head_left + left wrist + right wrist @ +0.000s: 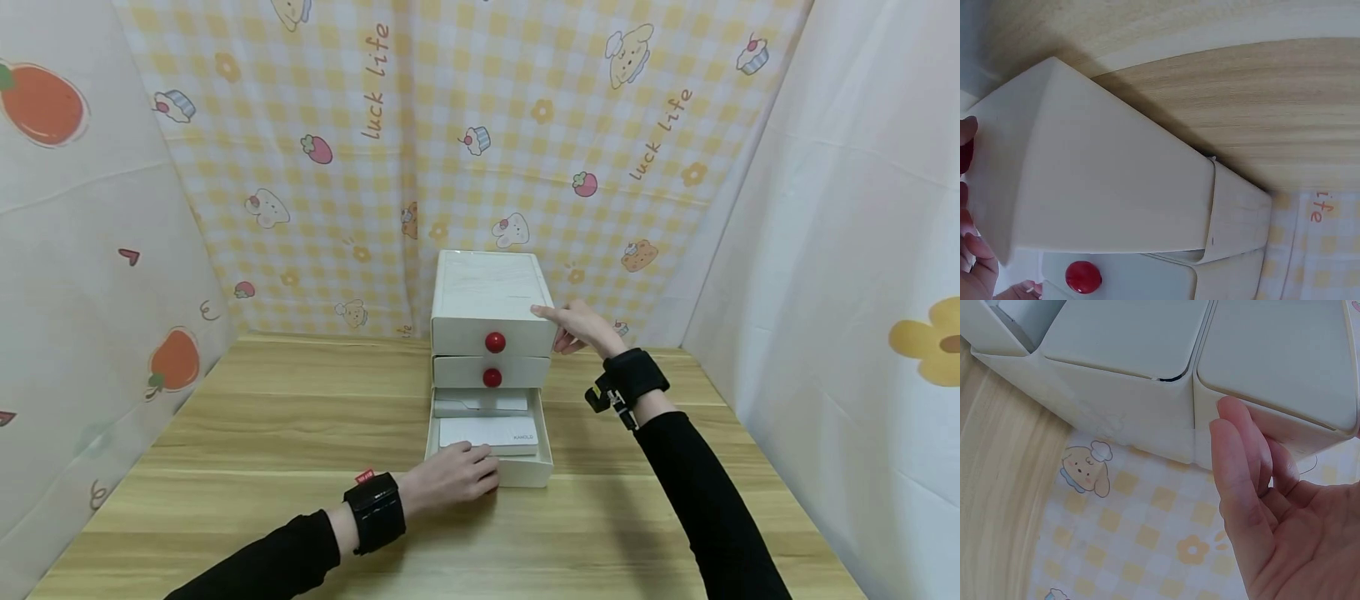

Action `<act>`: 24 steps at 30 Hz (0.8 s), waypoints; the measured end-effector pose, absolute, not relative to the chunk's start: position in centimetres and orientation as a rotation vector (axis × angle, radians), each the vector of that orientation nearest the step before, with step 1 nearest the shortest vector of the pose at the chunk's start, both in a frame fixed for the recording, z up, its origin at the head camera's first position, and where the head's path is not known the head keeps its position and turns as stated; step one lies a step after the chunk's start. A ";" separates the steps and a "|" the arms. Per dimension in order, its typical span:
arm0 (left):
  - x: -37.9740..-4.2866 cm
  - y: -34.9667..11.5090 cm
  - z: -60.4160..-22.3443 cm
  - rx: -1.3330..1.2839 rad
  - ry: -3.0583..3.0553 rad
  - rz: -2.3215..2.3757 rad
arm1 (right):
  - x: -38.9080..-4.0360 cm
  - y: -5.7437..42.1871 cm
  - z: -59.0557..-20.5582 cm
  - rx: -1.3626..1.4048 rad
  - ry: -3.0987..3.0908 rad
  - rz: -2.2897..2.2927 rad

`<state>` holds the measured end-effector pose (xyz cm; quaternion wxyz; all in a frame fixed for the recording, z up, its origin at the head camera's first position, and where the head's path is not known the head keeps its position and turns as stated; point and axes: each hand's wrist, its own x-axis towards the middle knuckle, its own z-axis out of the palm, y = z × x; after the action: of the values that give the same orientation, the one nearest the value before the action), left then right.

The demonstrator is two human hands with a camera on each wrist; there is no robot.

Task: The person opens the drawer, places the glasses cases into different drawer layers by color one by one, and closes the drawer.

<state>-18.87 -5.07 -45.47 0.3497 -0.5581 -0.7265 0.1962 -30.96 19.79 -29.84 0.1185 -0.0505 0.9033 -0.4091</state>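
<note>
A small white three-drawer cabinet [491, 285] stands against the curtain, its bottom drawer [527, 474] pulled out and the upper two closed. Inside that drawer lies a flat white box [480, 431] with small lettering. My left hand [452, 477] is at the drawer's front, thumb and fingers around its red knob [965, 155], which the hand hides in the head view. At the cabinet's upper right side, my right hand [585, 326] steadies the top unit, thumb over the top edge and the other fingers along the side wall [1260, 415].
Red knobs [495, 342] mark the closed drawers. Behind the white box is another pale flat item [480, 403] in the drawer. The wooden table [300, 417] is bordered by a yellow checked curtain [337, 208] at the back and white printed curtains on both sides.
</note>
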 end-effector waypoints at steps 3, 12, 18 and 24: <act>-18.9 -5.1 -45.4 -1.434 -1.913 0.516 | -31.0 19.8 -29.9 -0.146 2.642 -1.195; -19.1 -5.0 -45.1 -1.431 -1.908 0.473 | -30.9 19.7 -29.8 -0.148 2.645 -1.194; -19.1 -4.8 -44.9 -1.432 -1.967 0.439 | -30.9 19.7 -29.8 -0.137 2.643 -1.193; -19.9 -4.8 -44.6 -1.355 -2.043 0.442 | -31.0 19.7 -29.9 -0.133 2.644 -1.188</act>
<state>-19.87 -4.76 -44.65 0.3193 -0.5155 -0.7771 0.1683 -30.95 19.69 -29.89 0.1196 -0.0454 0.9046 -0.4066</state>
